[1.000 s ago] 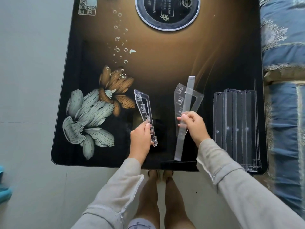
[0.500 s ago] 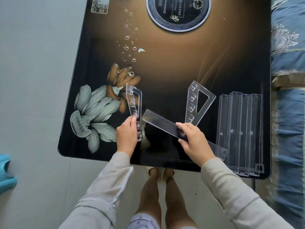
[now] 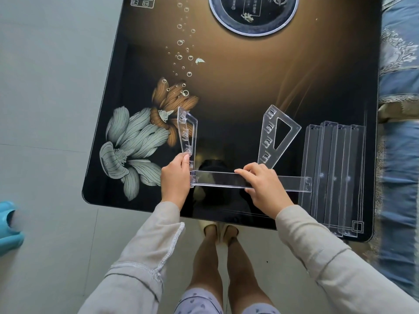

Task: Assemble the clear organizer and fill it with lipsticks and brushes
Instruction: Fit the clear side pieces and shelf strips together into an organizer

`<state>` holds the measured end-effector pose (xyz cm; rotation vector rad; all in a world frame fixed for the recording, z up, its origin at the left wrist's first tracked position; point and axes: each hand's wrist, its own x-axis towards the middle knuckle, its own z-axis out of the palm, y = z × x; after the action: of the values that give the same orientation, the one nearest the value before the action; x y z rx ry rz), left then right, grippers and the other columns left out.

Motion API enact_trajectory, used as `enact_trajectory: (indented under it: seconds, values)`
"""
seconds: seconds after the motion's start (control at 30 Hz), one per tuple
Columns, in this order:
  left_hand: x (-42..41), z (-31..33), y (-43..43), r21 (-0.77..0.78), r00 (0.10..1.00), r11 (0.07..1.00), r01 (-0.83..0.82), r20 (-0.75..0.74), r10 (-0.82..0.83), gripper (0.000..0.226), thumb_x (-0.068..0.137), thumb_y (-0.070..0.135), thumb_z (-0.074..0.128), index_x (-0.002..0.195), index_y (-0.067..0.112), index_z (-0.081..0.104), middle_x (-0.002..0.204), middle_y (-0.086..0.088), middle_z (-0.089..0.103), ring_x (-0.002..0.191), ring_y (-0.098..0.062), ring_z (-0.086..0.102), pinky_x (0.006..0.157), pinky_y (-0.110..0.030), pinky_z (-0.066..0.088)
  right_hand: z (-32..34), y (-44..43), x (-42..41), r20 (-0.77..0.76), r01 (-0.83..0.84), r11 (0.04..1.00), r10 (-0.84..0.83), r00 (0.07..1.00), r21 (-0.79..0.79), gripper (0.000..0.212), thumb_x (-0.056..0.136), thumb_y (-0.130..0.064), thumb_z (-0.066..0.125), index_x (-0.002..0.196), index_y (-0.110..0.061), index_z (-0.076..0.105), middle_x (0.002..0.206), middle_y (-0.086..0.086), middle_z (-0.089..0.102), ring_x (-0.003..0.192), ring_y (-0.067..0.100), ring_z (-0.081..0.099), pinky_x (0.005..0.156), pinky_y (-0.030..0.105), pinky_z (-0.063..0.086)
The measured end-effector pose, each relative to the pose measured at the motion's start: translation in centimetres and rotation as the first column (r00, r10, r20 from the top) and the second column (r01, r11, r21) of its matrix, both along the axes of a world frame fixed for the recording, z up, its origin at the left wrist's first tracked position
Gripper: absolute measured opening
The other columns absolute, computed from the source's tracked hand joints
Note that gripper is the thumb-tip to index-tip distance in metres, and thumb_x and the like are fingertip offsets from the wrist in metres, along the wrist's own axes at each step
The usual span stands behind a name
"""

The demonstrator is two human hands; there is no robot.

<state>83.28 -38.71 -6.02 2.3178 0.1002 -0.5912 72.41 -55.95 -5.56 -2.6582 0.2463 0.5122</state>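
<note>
Near edge of tabletop (image 3: 238,91), middle: long clear strip (image 3: 217,179), level along that edge. Part of it is covered by the right grip (image 3: 265,184), whose fingers curl over its far side. Its left end meets the foot of a slotted side piece (image 3: 187,130); whether the two are locked together is hard to make out. Half a second ago the strip lay slantwise, its left end clear of that piece.

Left grip (image 3: 175,177): closed round the lower end of the slotted side piece, which stands on edge.

Beyond the right grip: second side piece (image 3: 266,137), flat.

Near right corner: stack of clear panels (image 3: 328,168), overlapping, number uncertain.

Far edge: round plate (image 3: 251,17), cut off at the top.
</note>
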Motion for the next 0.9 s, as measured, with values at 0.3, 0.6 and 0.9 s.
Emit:
enact_trajectory:
  seconds: [0.3, 0.6, 0.9]
  values:
    - [0.1, -0.2, 0.3, 0.079, 0.996, 0.995, 0.067, 0.057, -0.071, 0.032, 0.097, 0.028, 0.036, 0.110, 0.016, 0.063, 0.088, -0.013, 0.071, 0.085, -0.033, 0.064, 0.076, -0.038, 0.053, -0.2, 0.4, 0.2, -0.035, -0.061, 0.998, 0.061, 0.998, -0.004, 0.053, 0.086, -0.014, 0.058, 0.136, -0.022, 0.042, 0.130, -0.001, 0.051, 0.119, 0.022, 0.043, 0.096, 0.033, 0.034]
    - [0.0, -0.4, 0.8, 0.101, 0.993, 0.993, 0.053, 0.095, -0.063, 0.032, 0.097, 0.026, 0.035, 0.102, 0.011, 0.063, 0.082, -0.016, 0.070, 0.080, -0.036, 0.063, 0.070, -0.036, 0.049, -0.6, 0.8, 0.0, -0.064, -0.046, 0.999, 0.045, 0.997, -0.016, 0.054, 0.088, -0.016, 0.055, 0.138, -0.024, 0.038, 0.130, -0.001, 0.053, 0.114, 0.024, 0.047, 0.094, 0.034, 0.033]
    - [0.2, -0.5, 1.1, 0.064, 0.995, 0.997, 0.040, 0.085, -0.046, 0.031, 0.096, 0.026, 0.036, 0.102, 0.014, 0.063, 0.078, -0.014, 0.069, 0.074, -0.035, 0.066, 0.072, -0.046, 0.055, -0.6, 1.1, -0.1, -0.061, -0.045, 0.999, 0.045, 0.997, -0.012, 0.054, 0.088, -0.014, 0.054, 0.138, -0.026, 0.037, 0.130, -0.002, 0.052, 0.116, 0.022, 0.044, 0.096, 0.032, 0.030]
